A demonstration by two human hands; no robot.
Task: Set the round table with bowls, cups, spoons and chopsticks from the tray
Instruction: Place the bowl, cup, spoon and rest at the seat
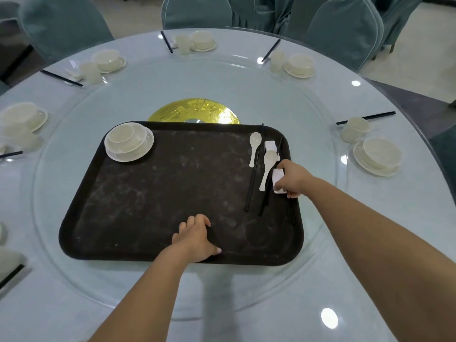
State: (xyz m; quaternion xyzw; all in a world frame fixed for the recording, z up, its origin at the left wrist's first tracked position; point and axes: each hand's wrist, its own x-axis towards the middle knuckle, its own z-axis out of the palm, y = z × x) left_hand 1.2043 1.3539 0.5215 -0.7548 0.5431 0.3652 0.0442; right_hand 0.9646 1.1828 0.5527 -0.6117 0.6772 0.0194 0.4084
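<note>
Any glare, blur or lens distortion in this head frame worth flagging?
Head view: ceiling-light glare spots dot the glossy pale-blue round table; wide-angle bending curves its edges; left-edge place settings look soft; the dark rectangular tray and both hands stay sharp.

A restaurant banquet room: a large round table (246,77) with a glass turntable (74,218), ringed by cloth-covered chairs (197,11).

teal chairs (197,11) ring table; gold disc (195,112) centre.

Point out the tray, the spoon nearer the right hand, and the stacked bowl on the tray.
tray (153,206), head view, bare dark floor.
spoon (267,166), head view, top of its handle.
stacked bowl (122,135), head view, inner bowl's hollow.
</note>
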